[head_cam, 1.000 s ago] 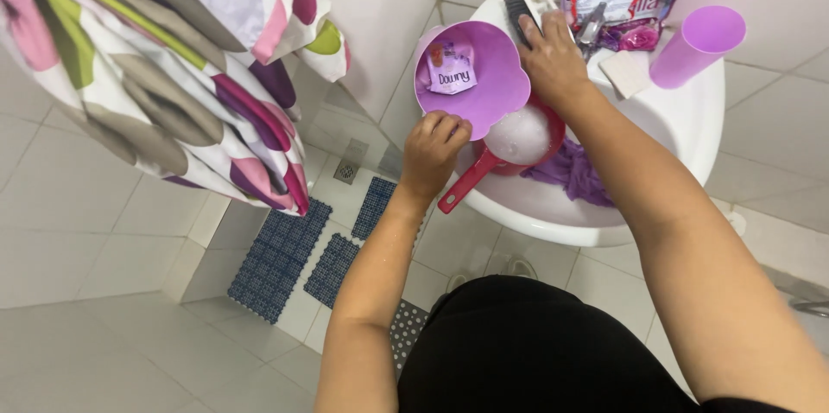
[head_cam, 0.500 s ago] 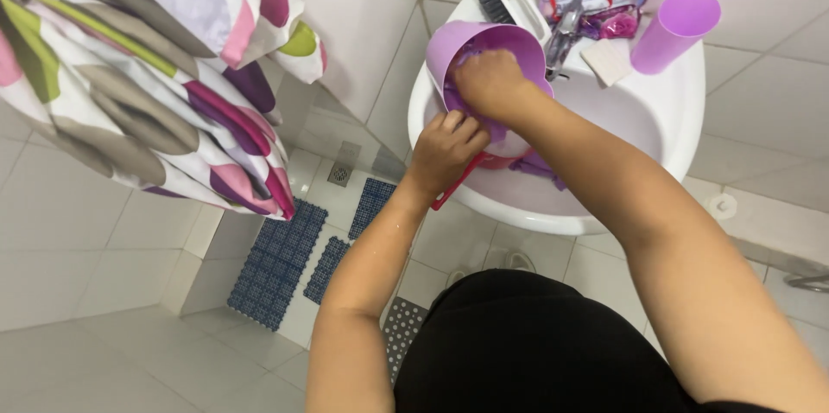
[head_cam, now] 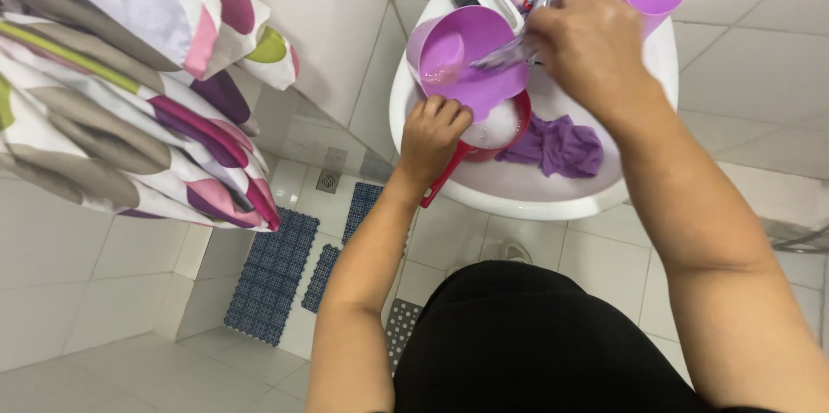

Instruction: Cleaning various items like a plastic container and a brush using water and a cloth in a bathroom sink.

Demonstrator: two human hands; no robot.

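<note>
The left hand (head_cam: 436, 132) reaches down, arm straight, its grip curled shut on the rim of the purple bowl (head_cam: 479, 54), tilted over a red scoop (head_cam: 484, 141) in the white sink (head_cam: 518, 197). The right hand (head_cam: 587, 41) hovers above, fingers pinched together on a silvery packet (head_cam: 509, 54). A purple cloth (head_cam: 557, 145) lies in the sink.

Bare forearms, black garment (head_cam: 553, 335)

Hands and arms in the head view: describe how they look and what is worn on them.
Both the left hand and the right hand are bare, without gloves; no rings, watch or bracelet show. Both forearms are uncovered, with no sleeves in view. Black clothing covers the person's body below.
</note>
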